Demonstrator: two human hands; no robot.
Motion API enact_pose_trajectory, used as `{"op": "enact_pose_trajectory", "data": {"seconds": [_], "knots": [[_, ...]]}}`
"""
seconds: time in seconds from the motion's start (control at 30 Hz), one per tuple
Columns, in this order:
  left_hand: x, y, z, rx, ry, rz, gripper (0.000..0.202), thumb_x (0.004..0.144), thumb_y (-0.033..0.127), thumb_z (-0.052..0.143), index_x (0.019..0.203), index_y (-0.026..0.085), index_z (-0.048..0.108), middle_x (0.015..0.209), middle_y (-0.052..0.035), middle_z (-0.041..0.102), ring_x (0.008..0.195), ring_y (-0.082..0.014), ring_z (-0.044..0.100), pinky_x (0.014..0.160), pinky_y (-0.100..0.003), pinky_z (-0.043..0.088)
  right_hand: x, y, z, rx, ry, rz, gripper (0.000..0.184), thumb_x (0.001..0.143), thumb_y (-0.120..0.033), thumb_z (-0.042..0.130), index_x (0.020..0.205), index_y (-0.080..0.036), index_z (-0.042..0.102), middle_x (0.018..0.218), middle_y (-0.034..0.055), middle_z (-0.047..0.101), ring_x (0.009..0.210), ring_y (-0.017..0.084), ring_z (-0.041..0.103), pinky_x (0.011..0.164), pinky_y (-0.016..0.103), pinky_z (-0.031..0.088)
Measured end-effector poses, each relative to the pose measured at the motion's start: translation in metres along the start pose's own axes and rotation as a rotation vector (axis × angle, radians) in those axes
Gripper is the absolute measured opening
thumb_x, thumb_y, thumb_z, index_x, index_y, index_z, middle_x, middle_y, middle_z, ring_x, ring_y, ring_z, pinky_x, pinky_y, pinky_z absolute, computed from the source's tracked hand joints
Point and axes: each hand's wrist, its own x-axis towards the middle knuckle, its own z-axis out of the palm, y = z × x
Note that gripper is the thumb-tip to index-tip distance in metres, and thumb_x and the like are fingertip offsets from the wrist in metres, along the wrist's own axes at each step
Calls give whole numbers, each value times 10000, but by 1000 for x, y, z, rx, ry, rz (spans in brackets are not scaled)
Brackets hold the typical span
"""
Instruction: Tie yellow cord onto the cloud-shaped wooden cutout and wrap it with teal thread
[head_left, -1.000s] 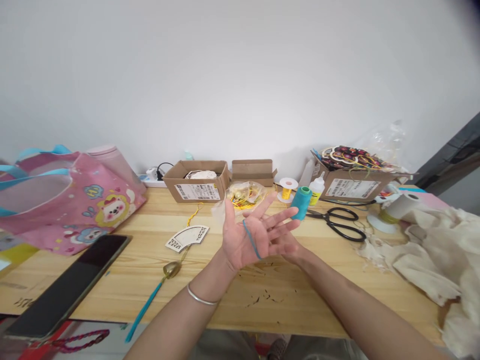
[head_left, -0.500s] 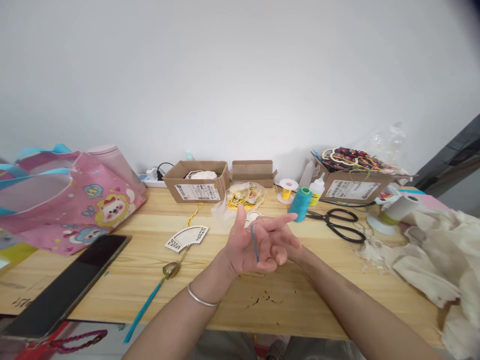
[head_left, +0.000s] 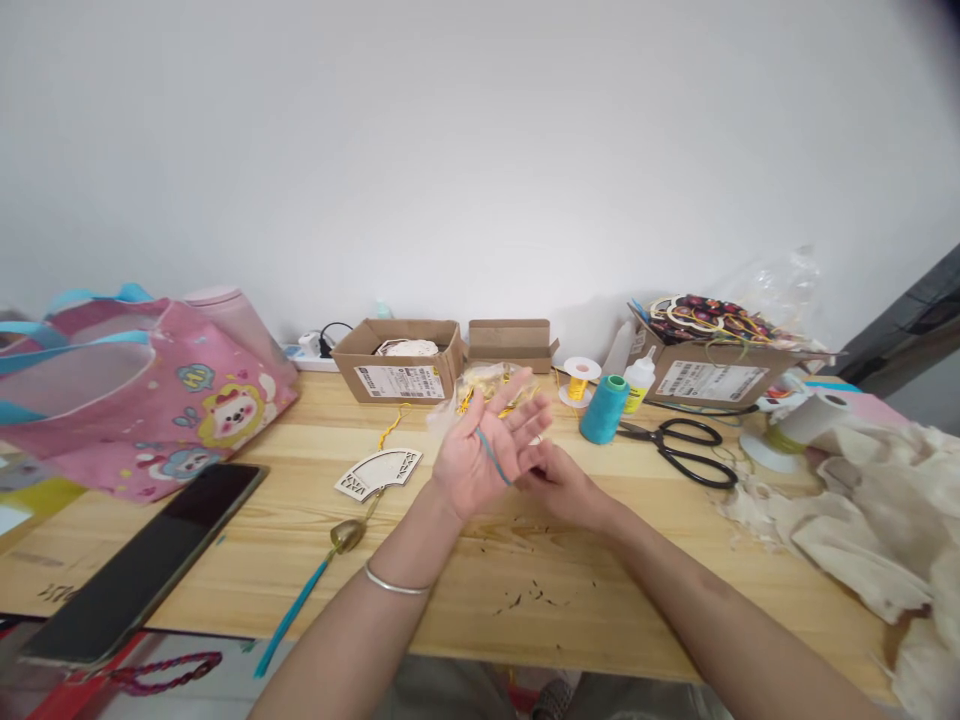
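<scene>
My left hand (head_left: pixel 459 470) is raised palm up over the wooden table (head_left: pixel 525 610), its fingers stretched and apart. A short teal thread (head_left: pixel 491 455) lies across its palm. My right hand (head_left: pixel 568 487) sits just right of it, knuckles up, fingers pinched together at the thread's lower end. A teal thread spool (head_left: pixel 604 410) stands right behind the hands. A silver bangle circles my left wrist.
Black scissors (head_left: pixel 686 448), a glue bottle (head_left: pixel 637 380) and a yellow spool (head_left: pixel 579 380) lie at the right rear. Cardboard boxes (head_left: pixel 397 360) line the wall. A wooden fan piece (head_left: pixel 379 472), a phone (head_left: pixel 146 560), a pink bag (head_left: pixel 142 390) and white cloth (head_left: pixel 862 500) surround the hands.
My left hand curled its fingers, then opened them again and shifted up and left. My right hand came out from behind it and now pinches at the thread.
</scene>
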Motion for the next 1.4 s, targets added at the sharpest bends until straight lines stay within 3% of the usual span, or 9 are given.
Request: {"op": "enact_pose_trajectory", "data": {"seconds": [0.1, 0.27, 0.4, 0.5, 0.6, 0.8, 1.1, 1.23, 1.4], "knots": [[3, 9, 1, 28, 76, 174, 458, 860, 428, 193, 1274, 274, 314, 1167, -71, 512, 1093, -197, 453, 894, -428, 335, -1, -7, -2, 16, -30, 28, 173, 780, -283, 470, 785, -138, 564, 573, -42, 383, 515, 65, 315, 461, 183, 276], [4, 14, 0, 12, 97, 289, 527, 807, 541, 237, 1264, 289, 309, 1269, -93, 416, 1183, -250, 353, 915, -543, 260, -3, -12, -1, 47, -75, 77, 336, 762, -267, 512, 1073, -141, 525, 602, -48, 395, 500, 55, 317, 450, 171, 275], [4, 13, -2, 12, 89, 293, 472, 823, 493, 269, 1249, 298, 323, 1287, -101, 395, 1188, -250, 351, 919, -559, 242, -4, -12, 0, -153, -41, 58, 284, 787, -272, 471, 1018, -146, 578, 562, -40, 444, 491, 62, 346, 461, 178, 285], [6, 13, -4, 35, 121, 285, 390, 860, 392, 251, 1229, 310, 346, 1288, -90, 397, 1183, -238, 364, 920, -565, 236, -4, -14, 1, -380, 80, -7, 261, 793, -272, 463, 998, -163, 584, 596, -18, 537, 498, 70, 408, 492, 186, 310], [8, 11, -5, 39, 136, 289, 396, 856, 410, 250, 1219, 298, 363, 1277, -102, 409, 1182, -242, 366, 918, -565, 239, -5, -23, 1, -633, 193, -47, 244, 801, -287, 442, 969, -167, 573, 652, 5, 604, 518, 86, 485, 504, 198, 315], [10, 3, -5, -8, 172, 339, 386, 856, 407, 252, 1187, 275, 399, 1263, -106, 425, 1169, -238, 384, 924, -555, 249, -6, -43, 8, -1101, 78, 44, 202, 827, -242, 348, 871, -187, 537, 713, 21, 635, 533, 134, 552, 427, 224, 213], [12, 2, -16, -116, 178, 362, 340, 863, 358, 245, 1027, 197, 495, 1250, -106, 444, 1162, -242, 395, 928, -534, 282, -8, -42, 20, -1158, -36, 84, 166, 830, -177, 333, 838, -178, 499, 713, 42, 612, 595, 147, 571, 449, 234, 248], [12, 5, -15, -130, 232, 367, 360, 849, 397, 265, 1000, 176, 505, 1241, -124, 452, 1155, -252, 404, 923, -522, 300, -8, -39, 16, -1105, -81, 143, 174, 827, -195, 340, 818, -187, 514, 735, 36, 640, 568, 131, 571, 460, 226, 254], [10, 12, -11, -113, 247, 379, 365, 846, 403, 273, 1034, 187, 500, 1245, -104, 453, 1158, -237, 400, 924, -503, 314, -10, -39, 7, -1083, -86, 95, 156, 815, -189, 364, 784, -182, 516, 683, 29, 650, 522, 129, 557, 440, 233, 197]]}}
